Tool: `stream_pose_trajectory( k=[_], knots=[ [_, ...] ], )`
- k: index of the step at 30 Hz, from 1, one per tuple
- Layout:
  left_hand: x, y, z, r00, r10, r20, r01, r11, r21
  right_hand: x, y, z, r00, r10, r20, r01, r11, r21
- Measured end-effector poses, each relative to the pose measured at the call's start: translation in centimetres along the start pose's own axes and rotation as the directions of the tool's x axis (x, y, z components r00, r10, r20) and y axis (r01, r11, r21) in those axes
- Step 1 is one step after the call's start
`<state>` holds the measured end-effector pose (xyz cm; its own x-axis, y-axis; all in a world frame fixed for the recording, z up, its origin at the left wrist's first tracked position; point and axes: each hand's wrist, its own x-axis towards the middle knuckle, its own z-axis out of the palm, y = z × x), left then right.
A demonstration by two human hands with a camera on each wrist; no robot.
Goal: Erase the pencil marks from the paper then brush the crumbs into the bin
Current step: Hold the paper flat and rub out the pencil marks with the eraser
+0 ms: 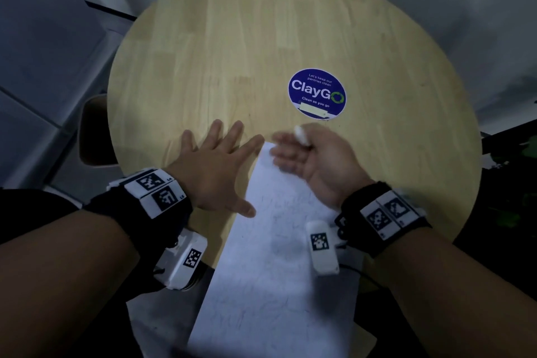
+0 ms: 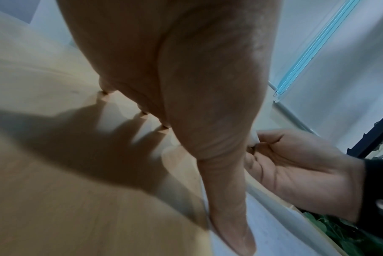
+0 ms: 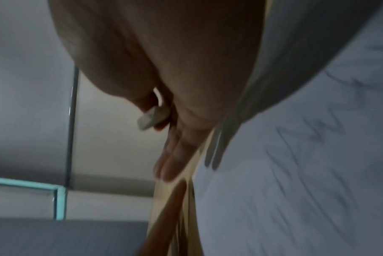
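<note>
Forearms with the marker-tagged wrist bands fill the bottom of the head view, and between them the sheet of paper (image 1: 279,256) hangs well off the near edge of the round wooden counter (image 1: 261,38), faint pencil scribbles showing all over it. Left hand (image 1: 215,166) lies flat with fingers spread, mostly on bare wood at the paper's left edge, only the thumb and index tip touching the sheet. Right hand (image 1: 313,160) is turned edge-down over the paper's far corner, white eraser (image 1: 300,134) pinched by the thumb, the other fingers straight like it's about to sweep. Looks to me like crumbs are the current step, though I can't make out any, or a bin. Worry: with so little of the sheet pinned and so much overhanging, a hard sweep could drag the paper right off. Blue ClayGo sticker (image 1: 317,93) sits further back.
</note>
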<state>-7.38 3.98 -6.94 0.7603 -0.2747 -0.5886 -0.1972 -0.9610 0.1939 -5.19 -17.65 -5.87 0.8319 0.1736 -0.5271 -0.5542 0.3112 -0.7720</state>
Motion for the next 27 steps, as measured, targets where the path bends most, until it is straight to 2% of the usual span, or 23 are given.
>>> stream_pose_trajectory(
  k=[2,4,5,6,7,8,9,10,11,12,14,16,18,20,23,27],
  knots=[
    [0.0,0.0,0.0,1.0,0.0,0.002,0.0,1.0,0.003,-1.1,1.7,1.0,0.957,0.223,0.183,-0.203,0.971,-0.125],
    [-0.1,-0.1,0.1,1.0,-0.005,-0.003,0.005,1.0,0.012,-0.9,2.0,0.5,0.944,0.272,0.189,-0.249,0.959,-0.137],
    [-0.1,-0.1,0.2,1.0,-0.009,-0.007,0.009,1.0,0.011,-0.2,1.6,-0.2,0.967,0.227,0.114,-0.219,0.973,-0.074],
    [-0.2,-0.1,0.3,1.0,-0.011,-0.012,0.011,1.0,0.006,0.6,0.8,-1.3,0.99,0.141,-0.015,-0.141,0.99,0.002],
    [-0.3,-0.1,0.3,1.0,-0.009,-0.017,0.009,1.0,-0.001,1.4,-0.1,-2.4,0.983,0.024,-0.181,-0.021,1.0,0.017],
    [-0.3,-0.1,0.4,1.0,-0.004,-0.022,0.004,1.0,-0.01,2.0,-1.0,-3.4,0.937,-0.116,-0.33,0.099,0.993,-0.067],
    [-0.4,0.0,0.3,1.0,0.005,-0.027,-0.005,1.0,-0.016,2.3,-1.8,-4.4,0.873,-0.249,-0.42,0.172,0.962,-0.213],
    [-0.5,0.1,0.3,0.999,0.019,-0.032,-0.019,1.0,-0.016,2.3,-2.2,-5.1,0.831,-0.338,-0.442,0.194,0.921,-0.339],
    [-0.6,0.2,0.3,0.998,0.04,-0.038,-0.04,0.999,-0.009,2.0,-2.3,-5.4,0.836,-0.364,-0.411,0.186,0.892,-0.412],
    [-0.6,0.4,0.2,0.997,0.067,-0.045,-0.067,0.998,0.001,1.6,-2.3,-5.3,0.871,-0.348,-0.347,0.159,0.868,-0.471],
    [-0.7,0.8,0.2,0.988,0.141,-0.055,-0.14,0.99,0.02,0.2,-1.9,-4.5,0.95,-0.256,-0.179,0.102,0.796,-0.597],
    [-0.8,1.1,0.3,0.974,0.22,-0.06,-0.218,0.975,0.044,-1.0,-1.0,-3.5,0.989,-0.137,-0.055,0.065,0.74,-0.67],
    [-0.8,1.5,0.6,0.961,0.267,-0.068,-0.264,0.963,0.048,-1.8,-0.2,-2.9,0.999,-0.047,0.001,0.033,0.694,-0.719],
    [-0.7,1.8,0.9,0.961,0.265,-0.076,-0.262,0.964,0.043,-2.3,0.2,-2.6,1.0,-0.01,0.02,0.022,0.652,-0.758],
    [-0.3,2.0,1.5,0.971,0.228,-0.066,-0.223,0.972,0.069,-2.4,0.5,-2.0,0.998,-0.037,0.053,0.065,0.574,-0.816],
    [0.0,2.3,2.1,0.977,0.201,-0.064,-0.195,0.976,0.095,-1.9,0.9,-1.7,0.989,-0.094,0.112,0.141,0.399,-0.906]
  ],
)
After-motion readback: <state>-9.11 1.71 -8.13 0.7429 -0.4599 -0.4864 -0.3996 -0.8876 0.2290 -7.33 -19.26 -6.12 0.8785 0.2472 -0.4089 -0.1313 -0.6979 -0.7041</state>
